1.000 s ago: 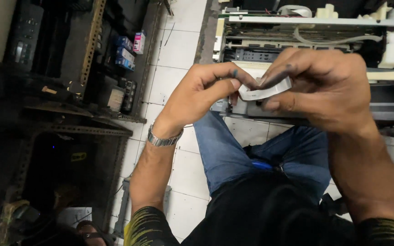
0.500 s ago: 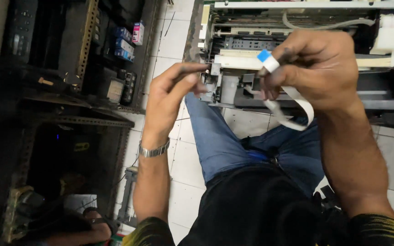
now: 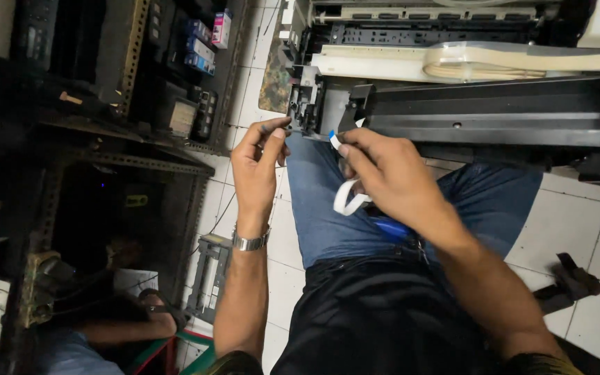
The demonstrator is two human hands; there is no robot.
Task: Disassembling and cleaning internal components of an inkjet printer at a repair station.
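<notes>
Two hands: we see both of the person's own hands raised over the lap, at the near-left end of the opened printer (image 3: 480, 104), which we take as our landmark.
Head view, right hand (image 3: 390, 177): just below the printer's black front rail, thumb and forefinger pressed together on the blue-tipped end of a flat white ribbon cable (image 3: 347, 198).
Ribbon cable: its blue tip sits right at the printer's left end block; the rest curls down in a loop under the right hand, over the jeans (image 3: 328, 215).
Left hand (image 3: 258, 167): just left of the printer's left end, fingers extended and close together, the fingertips (image 3: 276, 125) at a small dark part on that end block; we cannot tell whether they pinch anything.
Wristwatch (image 3: 250, 242): metal band on the left wrist, below and left of the printer.
Second cable: a pale flat cable loop (image 3: 467, 62) lies along the cream bar inside the printer, above the black rail.
Shelving: a dark metal rack (image 3: 133, 83) stands well left of the printer, holding small coloured boxes (image 3: 206, 38).
Floor: white tiles (image 3: 578, 229) show below the printer's right part.
Another person: an arm (image 3: 126, 323) shows far below-left of the printer, apart from the two hands.
</notes>
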